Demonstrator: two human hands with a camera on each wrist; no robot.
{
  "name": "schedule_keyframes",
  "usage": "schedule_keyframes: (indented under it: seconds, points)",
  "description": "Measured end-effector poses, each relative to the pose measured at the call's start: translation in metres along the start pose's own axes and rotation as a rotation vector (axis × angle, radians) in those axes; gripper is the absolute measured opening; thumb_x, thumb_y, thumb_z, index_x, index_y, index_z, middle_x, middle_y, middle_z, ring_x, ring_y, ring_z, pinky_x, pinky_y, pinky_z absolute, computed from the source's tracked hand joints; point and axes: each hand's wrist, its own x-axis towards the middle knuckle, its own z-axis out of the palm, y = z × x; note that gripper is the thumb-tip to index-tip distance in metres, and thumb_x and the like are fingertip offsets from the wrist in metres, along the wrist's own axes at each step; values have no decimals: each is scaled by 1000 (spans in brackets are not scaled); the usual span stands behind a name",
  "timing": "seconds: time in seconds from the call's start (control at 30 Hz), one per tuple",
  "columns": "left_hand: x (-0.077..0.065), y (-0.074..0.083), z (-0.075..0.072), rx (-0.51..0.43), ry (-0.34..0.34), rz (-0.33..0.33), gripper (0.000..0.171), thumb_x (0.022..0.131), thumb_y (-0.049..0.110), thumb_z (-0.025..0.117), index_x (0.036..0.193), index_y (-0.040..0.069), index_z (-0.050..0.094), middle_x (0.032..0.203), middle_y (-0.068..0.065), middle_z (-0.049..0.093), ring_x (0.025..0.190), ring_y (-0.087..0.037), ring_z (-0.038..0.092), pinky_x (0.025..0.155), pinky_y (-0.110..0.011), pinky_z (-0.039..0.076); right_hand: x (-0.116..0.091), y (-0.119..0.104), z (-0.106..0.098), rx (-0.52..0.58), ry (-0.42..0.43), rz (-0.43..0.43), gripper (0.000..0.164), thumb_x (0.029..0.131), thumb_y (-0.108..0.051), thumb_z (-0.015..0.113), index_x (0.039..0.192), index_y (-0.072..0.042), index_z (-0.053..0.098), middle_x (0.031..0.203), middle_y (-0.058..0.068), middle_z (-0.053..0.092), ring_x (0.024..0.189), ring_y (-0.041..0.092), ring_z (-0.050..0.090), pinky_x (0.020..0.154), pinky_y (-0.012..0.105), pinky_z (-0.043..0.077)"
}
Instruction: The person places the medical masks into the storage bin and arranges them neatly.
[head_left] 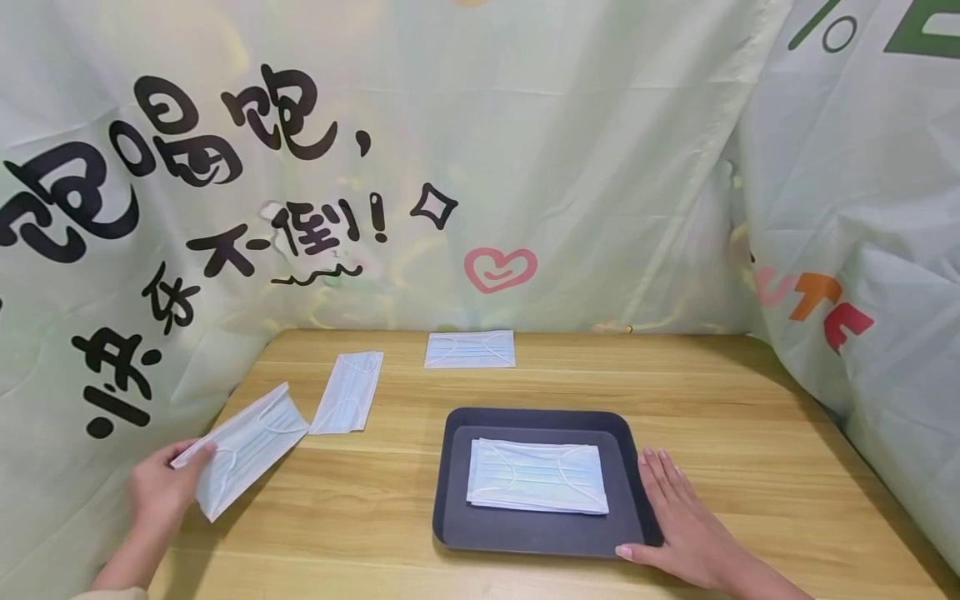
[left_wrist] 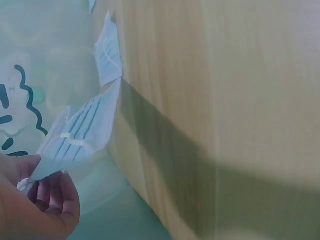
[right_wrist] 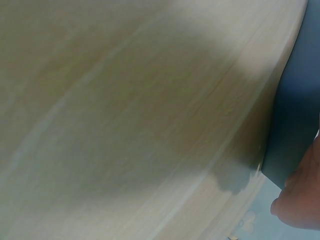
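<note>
My left hand (head_left: 167, 483) pinches a light blue face mask (head_left: 251, 450) by its near-left corner, between thumb and fingers. This mask is tilted above the table's left side, its far corner close to a second face mask (head_left: 348, 392) lying flat. In the left wrist view, the pinched mask (left_wrist: 82, 132) bends slightly. A dark grey tray (head_left: 461, 529) holds a small stack of face masks (head_left: 536, 475). Along the tray's right side lies my right hand (head_left: 686, 525), fingers straight, thumb at the near right corner. The right wrist view shows part of the tray (right_wrist: 295, 100) and fingers.
Another face mask (head_left: 470, 350) lies flat at the back edge of the wooden table (head_left: 360, 508). Printed fabric (head_left: 600, 167) hangs behind the table and along both sides.
</note>
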Motion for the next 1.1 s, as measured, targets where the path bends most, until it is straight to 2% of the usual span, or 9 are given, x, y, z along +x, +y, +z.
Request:
schedule_keyframes:
  seconds: [0.17,0.27,0.33,0.43,0.53,0.7,0.83,0.93,1.1]
  points:
    - [1,9,-4,-44,12,-4,27,83,24,66,92,-2,69,46,42,33,55,18,36,53,-9,35,0,2,0,-7,15,-16,112,71,-61,66,145,6,16,156,14,0,138,5,-25,109,13,-18]
    - [2,14,-6,-65,18,-15,18,83,25,67,87,8,70,47,42,34,56,18,36,54,-8,35,0,2,0,-4,25,-22,113,70,-61,67,145,6,15,156,14,0,138,6,-24,110,13,-17]
    - [2,17,-7,-91,19,-30,5,82,26,67,78,23,68,47,41,36,57,18,37,55,-7,35,0,2,0,-3,32,-25,114,70,-61,68,145,6,15,156,14,0,139,6,-24,110,14,-17]
    - [2,21,-9,-117,9,-45,15,82,28,68,71,36,61,48,41,38,57,18,38,56,-7,36,-1,2,0,-1,37,-30,114,69,-61,68,145,6,15,156,14,-1,139,7,-23,110,14,-16]
    - [1,25,-9,-123,-11,-49,22,82,30,68,68,42,56,47,41,39,57,17,39,55,-7,36,0,2,0,-1,37,-31,115,69,-60,69,145,6,14,156,14,-1,139,7,-23,110,14,-16]
    - [-2,32,-6,-156,-53,-49,26,83,28,67,66,42,53,47,38,43,56,14,42,54,-7,38,0,2,-1,-2,33,-26,114,69,-60,69,145,6,15,156,15,1,139,7,-23,110,14,-16]
    - [-6,36,-1,-169,-89,-53,10,83,29,68,75,30,62,50,34,47,57,11,44,54,-9,40,-1,3,0,-7,36,-34,115,69,-60,69,146,6,13,156,13,-2,139,7,-23,110,14,-17]
    - [-9,38,4,-184,-110,-63,9,83,30,68,78,24,64,53,31,48,58,8,45,54,-11,41,-1,4,1,-10,42,-43,116,69,-60,69,146,6,13,156,12,-4,139,8,-23,110,15,-16]
    - [-14,42,12,-236,-133,-89,10,82,31,70,75,25,65,57,27,50,59,5,46,55,-13,42,0,4,1,-4,47,-47,115,69,-61,69,145,7,15,156,14,-2,140,8,-22,111,15,-16]
